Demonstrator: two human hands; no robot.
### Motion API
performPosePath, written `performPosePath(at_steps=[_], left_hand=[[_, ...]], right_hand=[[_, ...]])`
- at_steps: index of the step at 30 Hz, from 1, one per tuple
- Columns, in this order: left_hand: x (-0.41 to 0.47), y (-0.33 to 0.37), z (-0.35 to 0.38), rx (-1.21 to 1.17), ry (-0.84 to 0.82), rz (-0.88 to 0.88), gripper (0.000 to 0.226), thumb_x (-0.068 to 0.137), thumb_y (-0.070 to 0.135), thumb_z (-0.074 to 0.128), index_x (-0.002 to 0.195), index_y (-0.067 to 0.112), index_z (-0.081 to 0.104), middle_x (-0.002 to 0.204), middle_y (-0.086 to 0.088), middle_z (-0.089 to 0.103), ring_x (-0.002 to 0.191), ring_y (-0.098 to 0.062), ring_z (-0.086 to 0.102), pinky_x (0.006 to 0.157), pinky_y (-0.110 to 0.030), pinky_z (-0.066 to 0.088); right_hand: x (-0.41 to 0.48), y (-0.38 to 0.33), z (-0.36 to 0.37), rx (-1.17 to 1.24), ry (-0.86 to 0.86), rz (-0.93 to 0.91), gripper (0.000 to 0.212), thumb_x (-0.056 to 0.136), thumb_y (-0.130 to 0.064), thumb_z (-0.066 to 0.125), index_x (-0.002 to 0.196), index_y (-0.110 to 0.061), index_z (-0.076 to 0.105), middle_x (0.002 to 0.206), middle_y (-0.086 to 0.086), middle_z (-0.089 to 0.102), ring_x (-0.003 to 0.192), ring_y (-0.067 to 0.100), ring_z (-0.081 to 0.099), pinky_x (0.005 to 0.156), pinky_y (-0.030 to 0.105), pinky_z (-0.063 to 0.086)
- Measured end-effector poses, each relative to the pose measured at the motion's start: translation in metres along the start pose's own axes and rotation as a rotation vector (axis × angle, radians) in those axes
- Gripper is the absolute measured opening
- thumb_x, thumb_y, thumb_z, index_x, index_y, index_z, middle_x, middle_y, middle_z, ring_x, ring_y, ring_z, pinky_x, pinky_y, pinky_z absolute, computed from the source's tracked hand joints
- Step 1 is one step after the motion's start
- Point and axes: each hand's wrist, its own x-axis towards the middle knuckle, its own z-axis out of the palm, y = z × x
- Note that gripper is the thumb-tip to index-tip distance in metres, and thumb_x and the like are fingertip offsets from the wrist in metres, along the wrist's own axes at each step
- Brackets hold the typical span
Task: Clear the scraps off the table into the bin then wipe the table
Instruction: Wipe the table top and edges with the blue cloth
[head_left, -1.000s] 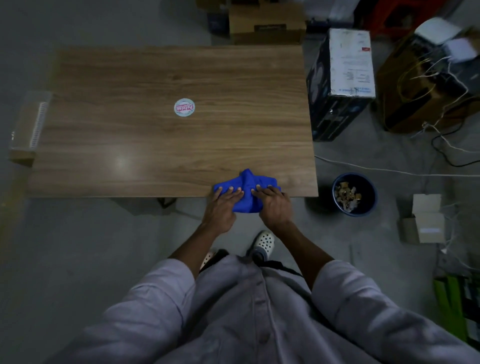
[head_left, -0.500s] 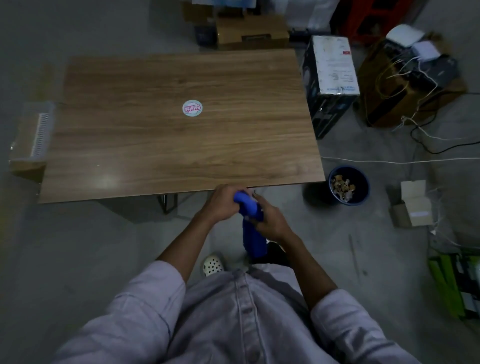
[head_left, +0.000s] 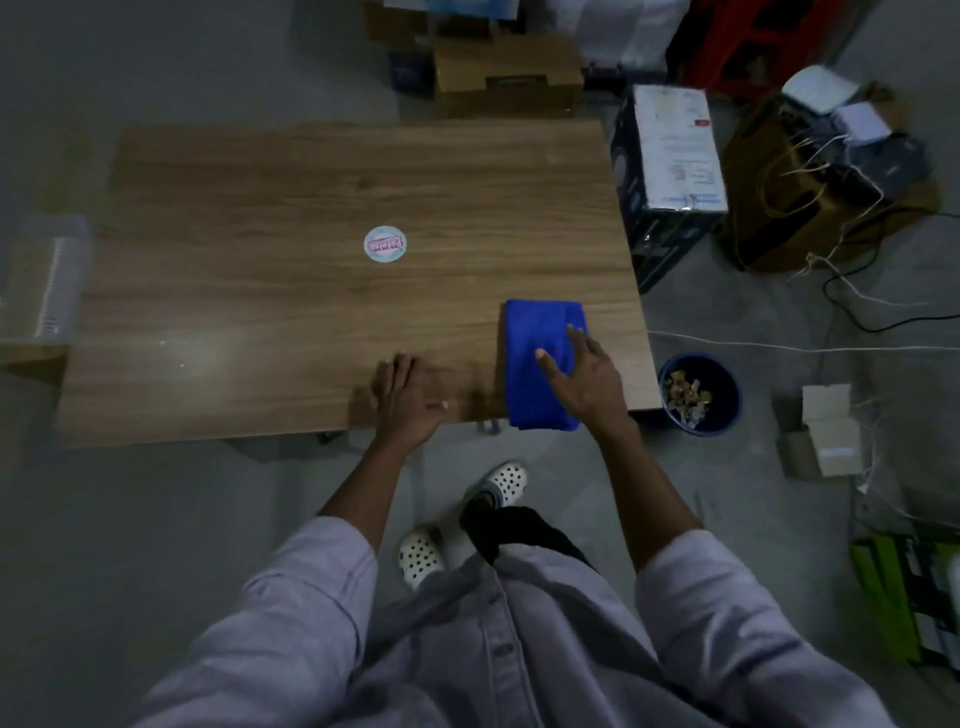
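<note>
Lighting: dim, cool grey overall; soft pale glare patch on the table (head_left: 311, 208) near its left front edge, suggesting an overhead source. Shadows: faint, dark smear beside the left hand (head_left: 408, 400), which shows motion blur. Focus: centre moderately sharp, periphery soft. Distortion: wide-angle bowing of table edges; corners darken; clutter at right edge murky, detail lost

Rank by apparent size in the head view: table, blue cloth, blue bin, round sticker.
1. table
2. blue cloth
3. blue bin, though it stands lower on the floor, so farther away
4. round sticker
</note>
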Motion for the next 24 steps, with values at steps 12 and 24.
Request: performPosePath(at_steps=[12, 24], left_hand=[[0.039, -0.053, 0.006, 0.459, 0.328, 0.248, 0.077, 0.097, 0.068, 0.033, 0.160, 0.025, 0.025, 0.169, -0.002, 0.016, 0.157, -0.028, 0.009, 0.119, -0.065, 0.011], [0.048, -0.054, 0.009, 0.489, 0.382, 0.166, 0.068, 0.105, 0.047, 0.018, 0.162, 0.011, 0.007, 0.170, -0.009, 0.003, 0.157, -0.024, 0.001, 0.122, -0.061, 0.010]], right_hand=[[0.068, 0.059, 0.062, -0.215, 0.137, -0.328, 0.055, 0.097, -0.058, 0.050, 0.137, -0.019, 0.055, 0.170, 0.005, 0.016, 0.158, 0.031, 0.003, 0.126, 0.056, 0.006], [0.071, -0.055, 0.165, -0.329, 0.188, -0.262, 0.070, 0.104, -0.056, 0.033, 0.163, -0.020, 0.021, 0.171, 0.011, 0.011, 0.157, 0.039, 0.003, 0.126, 0.055, 0.008]])
